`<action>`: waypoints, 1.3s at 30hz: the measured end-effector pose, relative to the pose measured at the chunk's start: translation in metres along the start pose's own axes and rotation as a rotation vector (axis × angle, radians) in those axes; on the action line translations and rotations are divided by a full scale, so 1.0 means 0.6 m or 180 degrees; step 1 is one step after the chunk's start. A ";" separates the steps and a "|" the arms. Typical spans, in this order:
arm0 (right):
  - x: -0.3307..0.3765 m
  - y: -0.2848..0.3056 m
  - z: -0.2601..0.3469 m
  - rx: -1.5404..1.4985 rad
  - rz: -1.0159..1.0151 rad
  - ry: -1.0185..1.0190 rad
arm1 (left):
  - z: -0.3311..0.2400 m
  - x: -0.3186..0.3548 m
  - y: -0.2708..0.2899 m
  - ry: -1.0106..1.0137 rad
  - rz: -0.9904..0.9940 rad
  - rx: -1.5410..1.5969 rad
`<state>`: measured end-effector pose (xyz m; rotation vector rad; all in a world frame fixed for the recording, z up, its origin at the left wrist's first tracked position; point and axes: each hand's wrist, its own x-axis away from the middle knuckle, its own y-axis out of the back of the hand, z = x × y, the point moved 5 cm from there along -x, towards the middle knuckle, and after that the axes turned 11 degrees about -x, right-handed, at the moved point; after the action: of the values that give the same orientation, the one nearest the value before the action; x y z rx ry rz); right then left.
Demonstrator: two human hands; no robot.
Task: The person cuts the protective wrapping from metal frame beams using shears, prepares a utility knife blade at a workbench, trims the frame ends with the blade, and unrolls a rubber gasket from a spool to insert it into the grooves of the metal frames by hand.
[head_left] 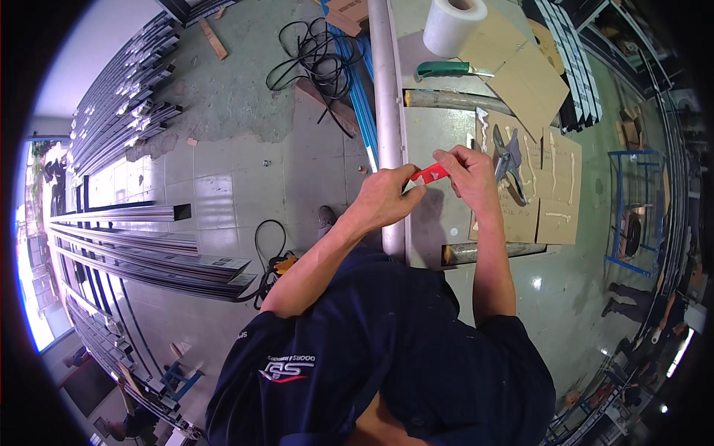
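Observation:
Both my hands meet over the grey workbench (439, 141), holding a small red plastic piece (431, 174) between them. My left hand (387, 195) pinches its left end with thumb and fingers. My right hand (467, 172) grips its right end from above. A grey metal profile (387, 111) runs along the bench's left edge, just under my left hand. Right of my right hand lie metal pliers (510, 162) on a cardboard sheet (550, 189) smeared with white sealant lines.
A roll of clear film (451, 26), a green-handled knife (446, 70) and more cardboard (528, 74) lie at the bench's far end. Black cables (312, 56) and blue strips lie on the tiled floor. Stacked aluminium profiles (149, 253) fill the left. A blue frame (636, 208) stands right.

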<state>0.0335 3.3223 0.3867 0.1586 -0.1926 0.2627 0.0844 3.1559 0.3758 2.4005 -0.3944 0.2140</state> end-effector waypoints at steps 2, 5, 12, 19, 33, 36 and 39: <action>0.004 -0.012 -0.005 0.0070 0.0043 -0.0064 | 0.002 -0.004 -0.002 0.0007 0.0041 -0.0087; 0.006 -0.021 -0.010 0.0360 0.0085 0.0273 | -0.002 -0.011 -0.002 -0.0223 -0.0125 0.0080; 0.008 -0.013 -0.007 -0.0110 0.0203 0.0255 | 0.011 0.001 -0.020 -0.0014 0.1346 0.2477; 0.015 -0.040 -0.021 -0.0188 0.0346 0.0603 | 0.018 -0.021 -0.013 -0.0073 0.0516 0.1825; 0.086 0.085 -0.056 -0.0442 -0.1306 0.0489 | -0.017 -0.154 -0.083 -0.1021 -0.0815 -0.0853; 0.104 0.085 -0.069 -0.0376 -0.1400 0.0456 | -0.044 -0.176 -0.060 -0.1362 -0.1059 -0.1284; 0.117 0.065 -0.067 -0.0806 -0.1362 0.0212 | -0.069 -0.242 -0.001 -0.1627 -0.1810 -0.1670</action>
<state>0.0962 3.3836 0.3674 -0.0618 -0.1202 -0.1825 -0.0537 3.2164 0.3694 1.9165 0.0292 -0.6852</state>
